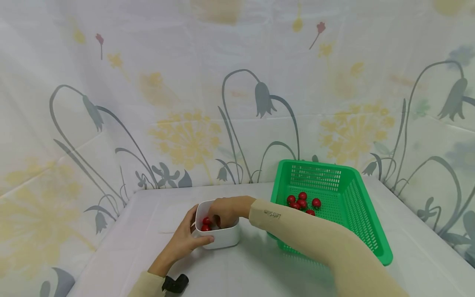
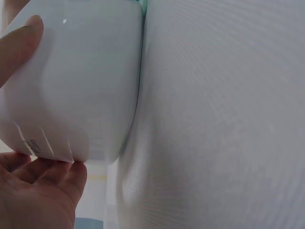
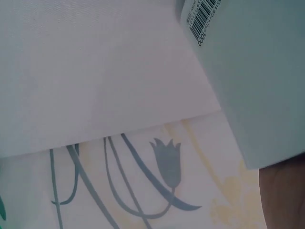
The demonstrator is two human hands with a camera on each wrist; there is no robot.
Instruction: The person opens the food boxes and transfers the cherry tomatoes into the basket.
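Note:
A white container (image 1: 219, 239) with rounded corners stands on the white table. My left hand (image 1: 185, 237) grips it at its left side, thumb across the near wall and fingers along the far left. In the left wrist view, the thumb (image 2: 24, 45) and fingertips (image 2: 62, 171) press on opposite sides of its wall. My right hand (image 1: 226, 211) reaches down into the container from above; its fingertips are hidden inside, so I cannot tell what they hold. Beside them in the container lie small round red cherry tomatoes (image 1: 205, 227).
A green slatted basket (image 1: 365, 206) stands to the right, with several more red tomatoes (image 1: 302, 203) in its left part. My right forearm (image 1: 308, 231) passes over its near left corner. Behind the table hangs a flower-printed sheet (image 1: 259, 136).

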